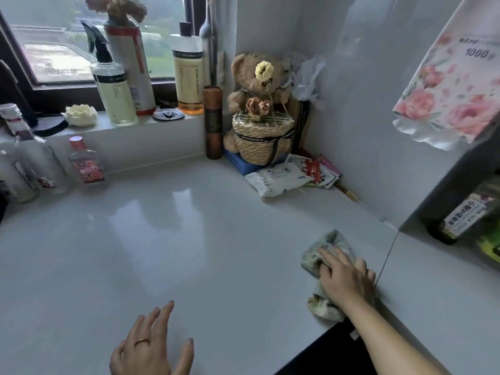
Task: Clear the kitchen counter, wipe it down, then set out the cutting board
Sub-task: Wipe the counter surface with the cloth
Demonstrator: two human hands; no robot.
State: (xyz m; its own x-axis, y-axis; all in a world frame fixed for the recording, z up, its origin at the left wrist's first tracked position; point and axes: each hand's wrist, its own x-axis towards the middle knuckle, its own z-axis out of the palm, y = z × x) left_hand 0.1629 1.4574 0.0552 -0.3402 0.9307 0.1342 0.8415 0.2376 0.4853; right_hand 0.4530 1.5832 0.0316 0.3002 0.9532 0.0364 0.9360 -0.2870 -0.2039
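Note:
The white glossy counter (189, 239) fills the middle of the head view. My right hand (345, 278) lies on a crumpled pale green cloth (315, 259) at the counter's right front, fingers curled over it and pressing it down onto the surface. My left hand (154, 345) hovers low over the front edge of the counter with its fingers spread and nothing in it; a ring sits on one finger. No cutting board shows in this view.
A teddy bear in a wicker basket (261, 136), a brown tube (213, 121), a wipes pack (278, 178) and sachets fill the back corner. Bottles (85, 161) stand at left, more bottles on the window sill (186, 69). A floral sheet (454, 85) hangs at right.

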